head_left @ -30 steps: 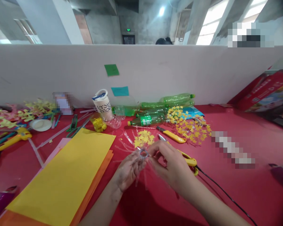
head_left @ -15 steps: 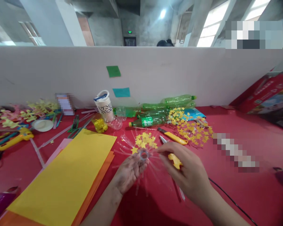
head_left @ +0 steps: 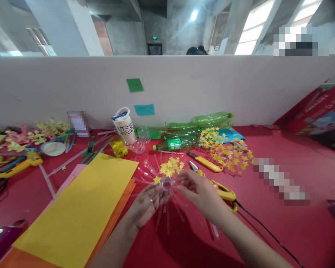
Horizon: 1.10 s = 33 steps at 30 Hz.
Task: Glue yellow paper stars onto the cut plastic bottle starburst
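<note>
1. Corded yellow tool (head_left: 227,195): partly hidden behind right hand (head_left: 201,190).
2. Clear strips (head_left: 150,167): faint, blurred; right-hand contact unclear.
3. Red box (head_left: 309,108): cut off by right edge.
4. Purple object (head_left: 6,240): cut off, left edge.

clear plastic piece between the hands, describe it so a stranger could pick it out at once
On the red table, look right of the large yellow sheet, to the left hand and right hand. The clear plastic piece is between them. Unlike the small yellow stars just beyond, it is a see-through ring with thin strips fanning out.
</note>
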Each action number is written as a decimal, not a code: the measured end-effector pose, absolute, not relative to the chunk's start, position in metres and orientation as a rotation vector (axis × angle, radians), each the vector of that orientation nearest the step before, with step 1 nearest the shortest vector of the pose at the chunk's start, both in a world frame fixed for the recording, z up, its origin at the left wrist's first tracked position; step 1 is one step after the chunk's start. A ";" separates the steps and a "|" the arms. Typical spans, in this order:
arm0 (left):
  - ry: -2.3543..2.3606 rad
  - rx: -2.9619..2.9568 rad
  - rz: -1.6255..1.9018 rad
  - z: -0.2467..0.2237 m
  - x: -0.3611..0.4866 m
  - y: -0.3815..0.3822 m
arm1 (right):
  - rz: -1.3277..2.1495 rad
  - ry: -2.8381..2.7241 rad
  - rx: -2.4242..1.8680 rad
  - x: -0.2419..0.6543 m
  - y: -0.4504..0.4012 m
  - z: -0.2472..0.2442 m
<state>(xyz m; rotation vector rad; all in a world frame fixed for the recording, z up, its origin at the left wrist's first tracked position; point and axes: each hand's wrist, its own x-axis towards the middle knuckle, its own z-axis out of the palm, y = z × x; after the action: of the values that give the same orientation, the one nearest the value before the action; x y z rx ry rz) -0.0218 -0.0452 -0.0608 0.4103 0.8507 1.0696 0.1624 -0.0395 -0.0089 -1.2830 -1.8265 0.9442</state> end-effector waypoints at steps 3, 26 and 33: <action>0.936 0.490 0.988 -0.059 -0.030 -0.045 | 0.901 -1.830 -1.254 0.157 -0.033 -0.019; 1.460 0.916 1.084 -0.044 -0.104 -0.030 | 0.770 -1.901 -1.404 0.140 -0.023 -0.041; 1.668 1.208 1.151 -0.043 -0.107 -0.030 | 0.513 -1.953 -1.348 0.161 -0.016 -0.007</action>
<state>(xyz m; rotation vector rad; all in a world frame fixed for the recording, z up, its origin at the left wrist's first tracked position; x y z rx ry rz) -0.1074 -0.0304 -0.0430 1.2082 1.6680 1.1506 0.1609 -0.0165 -0.0067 -1.3483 -1.9530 0.5130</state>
